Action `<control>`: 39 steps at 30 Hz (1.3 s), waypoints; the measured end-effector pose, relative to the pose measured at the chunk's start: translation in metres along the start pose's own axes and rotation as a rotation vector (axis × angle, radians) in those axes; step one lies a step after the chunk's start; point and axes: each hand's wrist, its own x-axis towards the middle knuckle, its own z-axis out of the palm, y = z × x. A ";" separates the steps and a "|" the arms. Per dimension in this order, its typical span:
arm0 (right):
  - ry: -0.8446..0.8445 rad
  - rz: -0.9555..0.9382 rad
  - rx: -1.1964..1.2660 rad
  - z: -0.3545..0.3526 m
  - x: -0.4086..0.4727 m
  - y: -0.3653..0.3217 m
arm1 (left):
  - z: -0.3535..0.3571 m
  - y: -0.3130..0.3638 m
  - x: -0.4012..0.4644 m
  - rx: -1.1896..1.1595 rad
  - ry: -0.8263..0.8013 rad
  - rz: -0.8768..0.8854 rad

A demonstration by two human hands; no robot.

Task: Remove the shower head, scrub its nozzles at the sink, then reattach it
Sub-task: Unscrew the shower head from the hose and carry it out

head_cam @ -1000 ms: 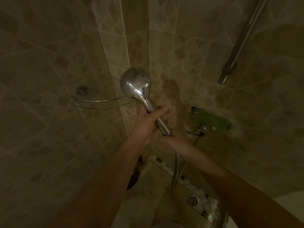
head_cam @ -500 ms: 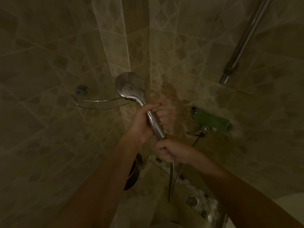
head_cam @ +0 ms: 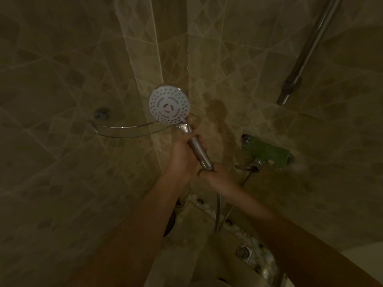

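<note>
The shower head (head_cam: 169, 107) is up in the corner of the stall, held out in front of the tiled wall (head_cam: 62, 79), its white nozzle face turned toward us — rings of small holes plain to see. Its chrome handle slants down and to the right. The left hand (head_cam: 183, 156) is wrapped round that handle, fingers curled behind it, a firm grip about midway along. The right hand (head_cam: 217, 176) is clamped at the very bottom end of the handle, where the hose (head_cam: 218, 210) joins; its fingers curl round the joint, though the light is too dim to show exactly how they sit. The hose drops straight down from there toward the floor.

Just behind the head, a curved wire corner shelf (head_cam: 128, 131) runs across the angle between the two walls, fixed at a round mount on the left. To the right of the hands, the mixer valve (head_cam: 267, 151) juts from the wall, its body wrapped in something green, a chrome lever under it. Higher up on the right, a chrome riser rail (head_cam: 304, 52) slants down the wall and ends in a darker fitting.

All of it is beige tile with a pale diamond pattern — dim, yellowish light. Down below, a pebbled strip (head_cam: 259, 257) edges the floor, with a small square drain (head_cam: 244, 251) set in it.
</note>
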 end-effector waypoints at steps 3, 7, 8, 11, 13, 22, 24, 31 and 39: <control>-0.007 -0.017 -0.029 -0.004 0.001 -0.001 | -0.005 -0.004 0.004 0.201 -0.047 0.120; -0.090 0.012 0.021 -0.006 0.000 -0.001 | -0.007 -0.003 0.002 0.389 -0.133 0.269; -0.117 0.023 0.055 -0.006 0.000 0.000 | -0.007 -0.003 0.001 0.394 -0.137 0.289; -0.186 0.063 0.141 -0.006 0.000 0.002 | -0.004 -0.003 0.000 0.377 -0.153 0.317; -0.261 0.071 0.222 -0.006 -0.002 0.005 | -0.001 -0.001 -0.002 0.356 -0.175 0.314; -0.375 -0.002 0.214 -0.005 -0.009 0.008 | 0.002 0.006 -0.012 0.170 -0.239 0.061; -0.296 -0.027 0.104 -0.002 -0.009 0.009 | 0.003 0.007 -0.013 0.246 -0.168 0.056; -0.111 -0.143 -0.159 -0.002 -0.009 0.009 | 0.014 -0.004 -0.014 0.127 0.283 0.166; 0.110 -0.179 -0.307 -0.004 -0.011 0.010 | 0.006 -0.018 -0.010 0.084 0.339 0.087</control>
